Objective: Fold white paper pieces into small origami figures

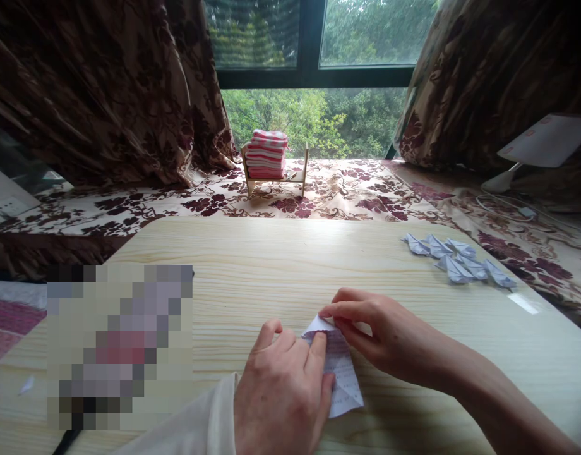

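Note:
A small sheet of printed paper [343,373] with creases lies on the table in front of me, its top corner folded over. My left hand [285,379] holds it from the left, index finger pressed by the fold and thumb on the lower part. At the top corner, my right hand [376,322] pinches the folded flap between thumb and fingers. Part of the sheet is hidden under my left hand. Several folded white paper pieces [456,268] with pointed ends sit in a group at the table's far right.
The pale wooden table [252,272] has a blurred-out patch [120,347] on its left and a paper scrap [26,385] near that edge. Behind it, a small rack [276,179] holds folded pink-and-white cloths [266,155] on the window ledge. A lamp [546,140] stands right.

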`<state>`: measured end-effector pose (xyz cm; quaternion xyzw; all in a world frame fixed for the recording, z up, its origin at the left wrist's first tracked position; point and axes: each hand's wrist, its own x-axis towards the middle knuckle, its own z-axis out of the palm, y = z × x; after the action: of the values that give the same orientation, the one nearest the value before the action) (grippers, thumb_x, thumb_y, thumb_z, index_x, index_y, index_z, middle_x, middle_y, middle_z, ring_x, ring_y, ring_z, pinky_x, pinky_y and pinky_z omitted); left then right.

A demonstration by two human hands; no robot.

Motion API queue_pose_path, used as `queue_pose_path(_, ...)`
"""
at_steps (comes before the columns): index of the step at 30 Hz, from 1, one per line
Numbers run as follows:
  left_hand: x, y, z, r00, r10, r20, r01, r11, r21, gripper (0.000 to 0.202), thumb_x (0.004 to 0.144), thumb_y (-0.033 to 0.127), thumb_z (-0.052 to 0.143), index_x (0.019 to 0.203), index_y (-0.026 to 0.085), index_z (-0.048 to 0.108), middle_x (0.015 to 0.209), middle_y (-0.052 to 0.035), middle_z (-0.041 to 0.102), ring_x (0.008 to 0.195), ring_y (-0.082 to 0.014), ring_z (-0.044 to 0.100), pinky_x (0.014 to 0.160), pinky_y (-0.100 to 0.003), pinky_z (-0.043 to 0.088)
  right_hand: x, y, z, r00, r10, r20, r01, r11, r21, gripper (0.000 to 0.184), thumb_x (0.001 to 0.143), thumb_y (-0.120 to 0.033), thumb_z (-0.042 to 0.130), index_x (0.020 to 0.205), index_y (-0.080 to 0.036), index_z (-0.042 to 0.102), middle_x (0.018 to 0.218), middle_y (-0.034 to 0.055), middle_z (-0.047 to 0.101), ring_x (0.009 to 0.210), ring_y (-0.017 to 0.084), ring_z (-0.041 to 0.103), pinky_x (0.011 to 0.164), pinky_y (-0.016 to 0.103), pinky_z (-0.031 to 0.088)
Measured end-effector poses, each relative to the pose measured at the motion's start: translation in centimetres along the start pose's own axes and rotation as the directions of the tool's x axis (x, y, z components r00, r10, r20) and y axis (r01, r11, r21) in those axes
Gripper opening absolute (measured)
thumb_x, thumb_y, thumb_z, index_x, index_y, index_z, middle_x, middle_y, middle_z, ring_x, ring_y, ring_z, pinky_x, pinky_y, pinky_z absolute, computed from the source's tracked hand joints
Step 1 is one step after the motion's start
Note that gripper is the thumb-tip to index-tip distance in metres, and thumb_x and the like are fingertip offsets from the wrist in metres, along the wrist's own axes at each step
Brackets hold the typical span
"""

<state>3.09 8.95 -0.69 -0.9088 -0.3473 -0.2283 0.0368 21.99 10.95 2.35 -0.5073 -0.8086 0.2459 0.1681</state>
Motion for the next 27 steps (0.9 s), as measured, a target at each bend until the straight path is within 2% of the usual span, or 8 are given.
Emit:
queue_pose_path(4,0.1,0.2,-0.2,0.999,-0.011,0.047,0.012,1.0,-0.014,0.029,0.087,0.025,0.048,0.106,0.009,0.064,0.072,-0.0063,0.065,0.067,-0.0219,0.057,0.079,-0.046,0.042,0.0,-0.1,0.1,1.0,-0.001,-0.004,0.001,1.0,0.005,0.024,0.086,-0.015,0.049,0.09,-0.02,0.072,0.082,0.0052,0.064,0.069,0.014,0.059,0.062,0.022,0.044)
queue_pose_path(8,0.3,0.3,-0.2,0.997,-0.028,0.068,0.029,1.0,-0.013,0.024,0.086,0.024,0.05,0.098,0.012,0.066,0.07,-0.005,0.064,0.067,-0.0222,0.056,0.079,-0.046,0.042,0.1,-0.1,0.0,1.0,0.022,0.019,-0.022,1.0,-0.014,0.025,0.086,-0.013,0.048,0.093,-0.021,0.071,0.083,0.0049,0.064,0.069,0.014,0.059,0.062,0.022,0.044)
queue_pose_path(12,0.3,0.4,-0.2,0.998,-0.027,0.061,0.028,1.0,-0.014,0.019,0.085,0.022,0.051,0.092,0.013,0.066,0.07,-0.0043,0.064,0.067,-0.0218,0.056,0.081,-0.046,0.041,-0.2,-0.6,-0.1,0.999,0.002,0.045,0.0,0.999,-0.039,0.03,0.084,-0.007,0.047,0.099,-0.021,0.069,0.085,0.0052,0.063,0.07,0.014,0.06,0.063,0.022,0.044)
queue_pose_path(19,0.1,0.2,0.0,0.999,-0.026,0.025,0.026,1.0,0.0,0.021,0.084,0.021,0.051,0.095,0.011,0.065,0.069,-0.0038,0.064,0.066,-0.0221,0.056,0.081,-0.045,0.041,-1.0,-1.2,1.1,0.999,0.012,0.049,-0.008,0.997,-0.077,0.034,0.078,0.002,0.044,0.091,-0.022,0.066,0.087,0.0044,0.06,0.073,0.014,0.058,0.065,0.024,0.044)
queue_pose_path(24,0.1,0.2,0.4,0.999,-0.043,0.028,0.043,0.999,-0.02,0.017,0.083,0.021,0.05,0.086,0.014,0.065,0.068,-0.0043,0.064,0.065,-0.0217,0.056,0.076,-0.043,0.042,-1.0,-1.0,1.8,0.999,0.006,0.039,-0.002,0.994,-0.112,0.034,0.078,0.001,0.045,0.093,-0.022,0.065,0.087,0.0048,0.058,0.074,0.015,0.055,0.065,0.025,0.044)
queue_pose_path(27,0.0,0.1,0.6,0.999,-0.045,0.027,0.045,0.999,-0.015,0.019,0.084,0.022,0.049,0.089,0.014,0.065,0.068,-0.0047,0.064,0.065,-0.0219,0.056,0.076,-0.043,0.041,-1.0,-1.0,1.8,0.999,0.002,0.035,0.004,0.989,-0.149,0.034,0.078,0.001,0.045,0.095,-0.022,0.064,0.085,0.0048,0.057,0.071,0.015,0.054,0.062,0.024,0.043)
